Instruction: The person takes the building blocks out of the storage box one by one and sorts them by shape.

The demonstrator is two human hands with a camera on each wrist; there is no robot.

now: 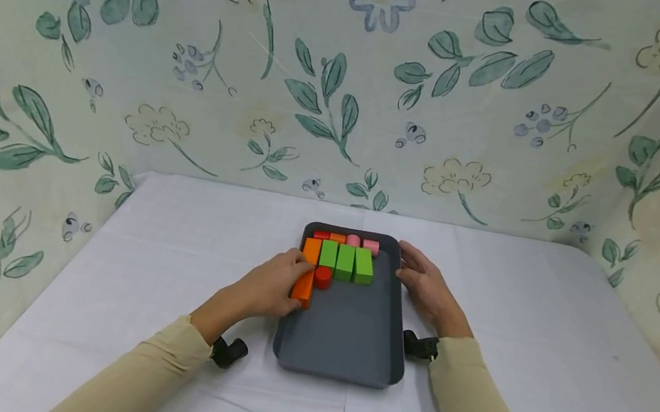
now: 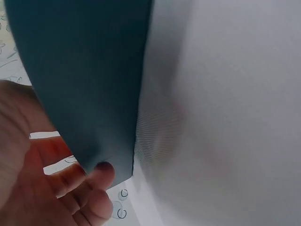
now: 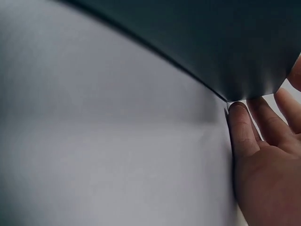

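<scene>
A dark grey tray [image 1: 341,337] lies on the table. My left hand [image 1: 272,283] reaches over its left rim and pinches an orange block [image 1: 302,291], thumb at the near end and a finger at the far end. Its other fingers [image 2: 80,188] are against the tray's outer wall in the left wrist view. Another orange block [image 1: 311,249] lies just beyond, beside several green blocks [image 1: 345,262] in a row. A red cylinder [image 1: 323,277] stands right of the pinched block. My right hand [image 1: 428,290] touches the tray's far right side with extended fingers [image 3: 242,127].
Along the tray's far wall sit small red [image 1: 322,235], orange [image 1: 338,237] and pink pieces [image 1: 370,246]. A white cloth [image 1: 203,229] covers the table. Behind it hangs a floral curtain [image 1: 324,162]. Black wrist cameras [image 1: 229,353] are strapped on both wrists.
</scene>
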